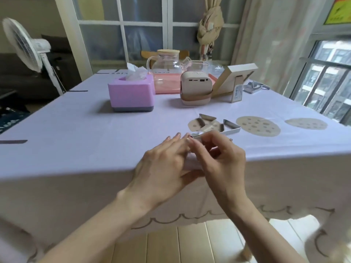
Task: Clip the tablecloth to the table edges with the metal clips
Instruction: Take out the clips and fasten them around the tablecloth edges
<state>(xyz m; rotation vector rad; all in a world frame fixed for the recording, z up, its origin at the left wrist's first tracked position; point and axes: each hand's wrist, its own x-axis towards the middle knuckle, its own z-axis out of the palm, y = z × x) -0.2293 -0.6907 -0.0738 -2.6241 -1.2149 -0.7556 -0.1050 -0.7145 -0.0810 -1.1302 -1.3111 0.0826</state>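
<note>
Head view: right hand [222, 158] pinches clip [197, 136]; tissue box [131, 95], kettle [165, 63] beyond.

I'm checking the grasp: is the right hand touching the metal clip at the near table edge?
Touching. The head view shows the right hand pinching the near end of the metal clip between its curled fingertips, with no gap visible.

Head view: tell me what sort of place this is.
Most likely a home dining area: a lilac tablecloth carrying a tissue box and a glass teapot, a pedestal fan beside it, and curtains at the window.
</note>
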